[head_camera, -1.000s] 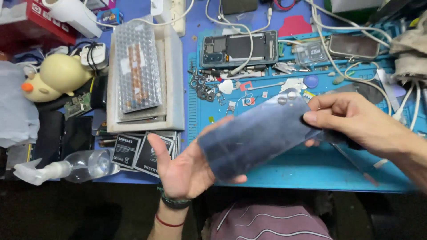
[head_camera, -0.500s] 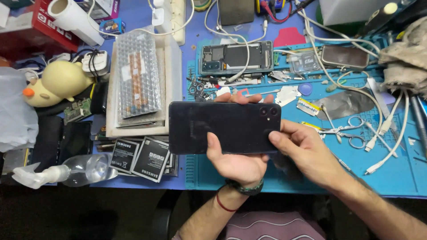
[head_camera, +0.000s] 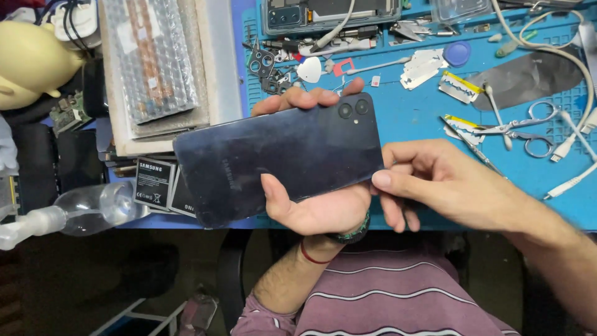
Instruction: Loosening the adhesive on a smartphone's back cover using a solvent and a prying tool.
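Closer now than half a second ago, one dark phone (head_camera: pixel 280 158) fills the view, back up, above the blue mat (head_camera: pixel 410 118). Its long axis runs left to right — two camera lenses at the right end, tilted slightly upward. One left hand (head_camera: pixel 317 205) grasps it from beneath; one right hand (head_camera: pixel 435 183) pinches its right edge. Two black batteries (head_camera: pixel 152 183) lie nearby.

This is a phone repair workshop. The left hand (head_camera: pixel 323 208) holds a dark phone (head_camera: pixel 280 155) over a blue work mat (head_camera: pixel 410 118). Beyond the grip lie an opened phone (head_camera: pixel 329 14), razor blades (head_camera: pixel 423 65) and small parts (head_camera: pixel 267 65); right of it, scissors (head_camera: pixel 528 127); left of it, phone batteries (head_camera: pixel 155 183).
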